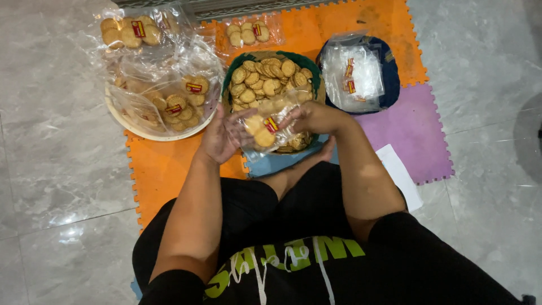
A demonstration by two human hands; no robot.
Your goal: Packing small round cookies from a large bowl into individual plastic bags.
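Clear plastic biscuit bag with small red-and-yellow label (270,125) between both hands, filled labelled clear bags (169,93) heaped upper left — one packet (247,33) on orange mat, empty labelled bags (354,76) stacked in dark blue basket

1. Person sits on the floor; foam mat (316,31) lies ahead of the knees.
2. Basket of biscuits (270,76) sits mid-mat, straight ahead.
3. Left hand (223,135) and right hand (313,117) hold a clear bag of biscuits (270,127) between them, over the basket's near edge.
4. Round tray (155,133) with filled bags lies left of the basket.
5. More filled bags (245,33) lie behind the tray and basket.
6. Bowl of empty bags (355,73) stands right of the basket.
7. Paper sheet (401,172) lies beside the right forearm.
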